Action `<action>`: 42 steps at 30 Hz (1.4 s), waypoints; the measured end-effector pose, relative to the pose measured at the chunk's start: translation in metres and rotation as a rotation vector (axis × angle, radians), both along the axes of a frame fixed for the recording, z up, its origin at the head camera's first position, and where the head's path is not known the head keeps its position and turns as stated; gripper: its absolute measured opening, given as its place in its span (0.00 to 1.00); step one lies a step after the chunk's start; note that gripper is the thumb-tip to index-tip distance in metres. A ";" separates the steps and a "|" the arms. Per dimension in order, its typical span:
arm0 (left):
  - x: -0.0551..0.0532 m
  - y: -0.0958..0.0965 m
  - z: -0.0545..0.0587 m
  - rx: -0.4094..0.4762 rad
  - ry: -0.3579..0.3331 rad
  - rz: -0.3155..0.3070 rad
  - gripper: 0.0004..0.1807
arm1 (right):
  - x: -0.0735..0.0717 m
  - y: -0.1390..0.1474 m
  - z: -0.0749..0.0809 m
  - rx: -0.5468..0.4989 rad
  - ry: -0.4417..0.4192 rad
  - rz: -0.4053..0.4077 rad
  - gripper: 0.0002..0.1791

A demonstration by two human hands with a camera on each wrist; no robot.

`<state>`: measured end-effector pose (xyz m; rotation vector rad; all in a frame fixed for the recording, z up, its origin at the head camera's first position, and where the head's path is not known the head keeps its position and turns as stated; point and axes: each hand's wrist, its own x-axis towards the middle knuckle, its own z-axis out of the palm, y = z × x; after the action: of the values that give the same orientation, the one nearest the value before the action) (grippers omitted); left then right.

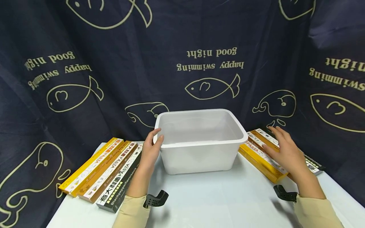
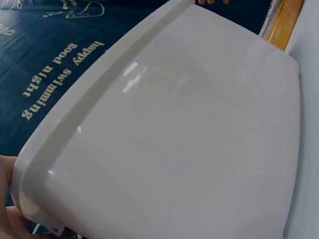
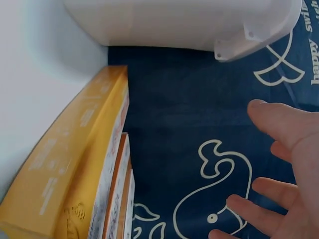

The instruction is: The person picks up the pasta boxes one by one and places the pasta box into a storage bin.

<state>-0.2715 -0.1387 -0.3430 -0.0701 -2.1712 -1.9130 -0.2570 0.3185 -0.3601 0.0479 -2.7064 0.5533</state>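
Steadying the bin (image 1: pixel 199 159) appears current: left grip (image 1: pixel 151 148) holds the rim (image 1: pixel 157 123) at 9 o'clock; right grip (image 1: pixel 288 155), spread and empty at 4 o'clock, would need lowering to take a box (image 1: pixel 256 161).

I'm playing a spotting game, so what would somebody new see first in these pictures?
Probably the big white tub, standing on the table with the left hand holding its left end. Next might come the pasta boxes lying in rows left and right of the tub, with the right hand near those on the right. Behind everything hangs a dark blue curtain with pale fish and upside-down words.
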 end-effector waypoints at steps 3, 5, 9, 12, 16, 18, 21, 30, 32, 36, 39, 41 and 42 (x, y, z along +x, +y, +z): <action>-0.002 -0.001 -0.003 0.004 0.009 -0.001 0.24 | 0.001 0.005 -0.003 -0.038 0.028 -0.004 0.45; -0.002 -0.001 -0.005 0.008 0.017 -0.004 0.24 | 0.002 0.010 -0.006 -0.074 0.048 -0.004 0.44; -0.004 -0.003 -0.010 0.005 0.030 -0.015 0.24 | 0.003 0.022 -0.013 -0.126 0.068 -0.022 0.44; -0.004 -0.004 -0.011 0.015 0.039 -0.019 0.24 | 0.003 0.028 -0.015 -0.151 0.073 -0.034 0.44; -0.004 -0.004 -0.013 0.034 0.054 -0.032 0.25 | 0.004 0.037 -0.015 -0.187 0.071 -0.059 0.43; -0.004 -0.004 -0.013 0.041 0.054 -0.039 0.25 | 0.004 0.043 -0.016 -0.195 0.061 -0.085 0.43; -0.003 -0.004 -0.013 0.050 0.045 -0.046 0.25 | 0.005 0.054 -0.021 -0.203 0.050 -0.126 0.42; -0.003 -0.006 -0.011 0.031 0.044 -0.062 0.25 | 0.003 0.075 -0.036 -0.260 0.010 -0.177 0.43; -0.003 -0.007 -0.012 0.026 0.040 -0.065 0.25 | 0.003 0.078 -0.039 -0.254 0.002 -0.184 0.43; -0.004 -0.006 -0.013 0.016 0.035 -0.062 0.25 | 0.006 0.087 -0.047 -0.237 -0.022 -0.208 0.44; -0.005 -0.005 -0.013 0.011 0.041 -0.049 0.25 | 0.007 0.095 -0.053 -0.231 -0.039 -0.221 0.44; -0.005 -0.004 -0.013 0.011 0.050 -0.041 0.24 | 0.009 0.100 -0.057 -0.233 -0.052 -0.233 0.45; -0.005 -0.003 -0.013 0.012 0.053 -0.038 0.24 | 0.010 0.102 -0.059 -0.232 -0.057 -0.238 0.45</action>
<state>-0.2762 -0.1419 -0.3561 -0.1585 -2.1390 -1.9215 -0.2472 0.4208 -0.4195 -0.3516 -2.6318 0.7985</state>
